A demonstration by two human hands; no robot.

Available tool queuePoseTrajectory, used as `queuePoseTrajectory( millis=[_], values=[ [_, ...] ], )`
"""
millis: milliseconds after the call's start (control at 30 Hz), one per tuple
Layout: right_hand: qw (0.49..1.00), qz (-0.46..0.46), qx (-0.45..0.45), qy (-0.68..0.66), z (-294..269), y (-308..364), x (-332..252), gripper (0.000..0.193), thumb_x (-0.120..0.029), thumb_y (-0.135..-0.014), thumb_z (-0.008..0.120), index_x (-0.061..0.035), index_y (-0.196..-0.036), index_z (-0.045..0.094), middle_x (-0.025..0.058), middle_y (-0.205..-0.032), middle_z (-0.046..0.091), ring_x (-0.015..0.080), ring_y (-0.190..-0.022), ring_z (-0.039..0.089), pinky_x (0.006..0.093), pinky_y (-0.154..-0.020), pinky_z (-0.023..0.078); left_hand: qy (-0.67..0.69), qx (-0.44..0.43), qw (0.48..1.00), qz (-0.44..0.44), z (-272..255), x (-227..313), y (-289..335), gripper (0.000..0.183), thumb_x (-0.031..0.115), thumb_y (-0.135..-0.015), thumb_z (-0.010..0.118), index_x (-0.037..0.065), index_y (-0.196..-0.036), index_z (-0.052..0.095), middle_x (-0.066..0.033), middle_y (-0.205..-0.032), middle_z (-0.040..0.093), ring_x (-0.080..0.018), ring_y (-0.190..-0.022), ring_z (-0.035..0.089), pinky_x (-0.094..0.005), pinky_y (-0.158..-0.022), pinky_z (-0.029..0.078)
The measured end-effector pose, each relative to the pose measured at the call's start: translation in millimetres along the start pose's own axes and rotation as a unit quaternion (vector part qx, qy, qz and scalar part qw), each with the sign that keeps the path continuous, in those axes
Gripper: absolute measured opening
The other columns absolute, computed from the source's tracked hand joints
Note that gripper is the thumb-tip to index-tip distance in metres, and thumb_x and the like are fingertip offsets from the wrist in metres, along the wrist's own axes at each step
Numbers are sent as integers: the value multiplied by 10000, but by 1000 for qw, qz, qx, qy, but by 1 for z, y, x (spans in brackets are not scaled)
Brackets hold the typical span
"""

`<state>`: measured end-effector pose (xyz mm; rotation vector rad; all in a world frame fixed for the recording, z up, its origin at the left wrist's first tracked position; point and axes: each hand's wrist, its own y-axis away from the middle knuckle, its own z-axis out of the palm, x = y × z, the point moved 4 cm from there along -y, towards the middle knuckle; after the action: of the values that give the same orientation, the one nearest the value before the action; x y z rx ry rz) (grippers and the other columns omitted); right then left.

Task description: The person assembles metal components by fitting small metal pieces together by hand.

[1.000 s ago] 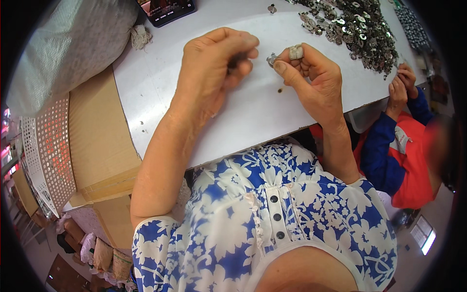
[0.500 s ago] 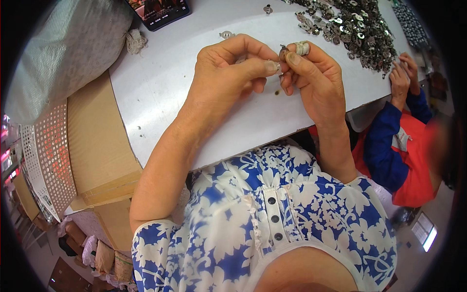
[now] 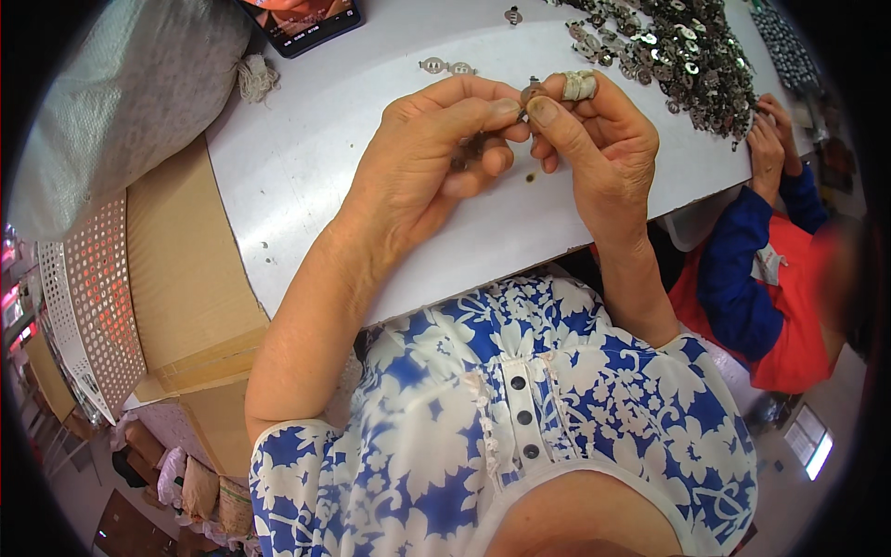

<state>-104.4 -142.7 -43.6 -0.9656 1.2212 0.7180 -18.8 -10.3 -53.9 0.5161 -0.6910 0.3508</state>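
Note:
My right hand (image 3: 603,139) pinches a small round metal piece with tabs (image 3: 534,91) between thumb and index finger. White tape (image 3: 579,85) wraps that index finger. My left hand (image 3: 432,144) is closed, its thumb and index fingertip meeting the lower edge of the same piece. Further small dark metal parts (image 3: 471,148) show inside its curled fingers, partly hidden. Just beyond the left hand, two flat metal pieces with slots (image 3: 433,65) lie side by side on the white table (image 3: 306,158).
A heap of small metal pieces (image 3: 691,65) covers the far right, with a single piece (image 3: 513,16) apart from it. A phone (image 3: 311,28) lies at the far edge. At left are a white woven sack (image 3: 130,102) and cardboard (image 3: 186,269). A co-worker's hands (image 3: 770,139) are at right.
The left fingers have curled differently, showing dark parts inside. The pinched piece has shifted slightly left and up. A second flat piece beyond the left hand has come into view.

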Motion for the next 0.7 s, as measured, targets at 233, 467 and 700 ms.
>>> queuePoseTrajectory(
  millis=[233,467,700],
  values=[
    [998,-1,40,57,3,0,-5,81,-63,-945,685,4,-986,665,30,-798,707,42,-700,658,160,-577,506,-8,18,1000,-19,-3,0,0,247,184,-998,541,-44,-1073,599,-168,-894,688,-107,-611,571,-151,-361,305],
    [997,-41,28,63,3,3,-9,64,-49,-949,673,8,-977,664,39,-806,712,37,-700,647,158,-546,470,21,23,999,-14,-3,-2,-3,322,269,-1015,525,-41,-1063,595,-194,-872,678,-147,-612,587,-168,-349,301],
    [978,-114,33,169,12,1,-21,76,-50,-959,654,23,-956,671,17,-784,680,39,-642,579,187,-553,453,-1,56,998,17,-6,3,0,463,375,-1026,506,-69,-1082,626,-175,-892,685,-160,-661,615,-170,-355,307]
  ],
)
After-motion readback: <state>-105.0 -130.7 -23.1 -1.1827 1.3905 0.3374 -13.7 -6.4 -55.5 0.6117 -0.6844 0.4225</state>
